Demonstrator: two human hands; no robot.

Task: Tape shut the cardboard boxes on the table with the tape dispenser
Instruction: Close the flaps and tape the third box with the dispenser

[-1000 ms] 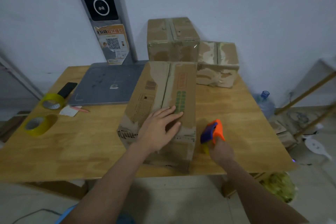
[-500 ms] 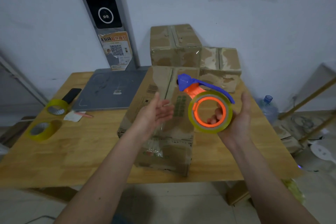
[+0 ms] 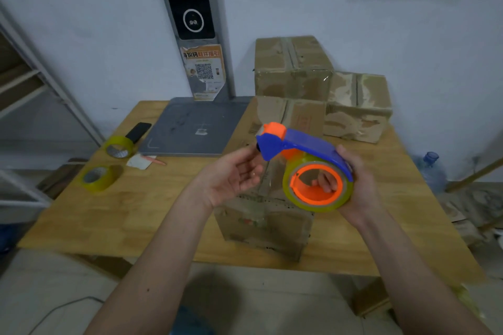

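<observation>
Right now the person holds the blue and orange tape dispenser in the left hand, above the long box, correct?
Not quite: the head view shows the right hand holding the tape dispenser; the left hand is open beside it. It is above the long box.

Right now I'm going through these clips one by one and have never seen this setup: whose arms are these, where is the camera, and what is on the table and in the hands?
There is no robot here. A person wears a wide-angle camera on the head, looking down at their own arms. The right hand grips a blue and orange tape dispenser loaded with a yellowish roll. The left hand is open beside its front end, palm turned inward. Below them a long cardboard box lies on the wooden table, with two more boxes behind it. To the left lie two spare tape rolls, a dark phone and a grey board.
</observation>
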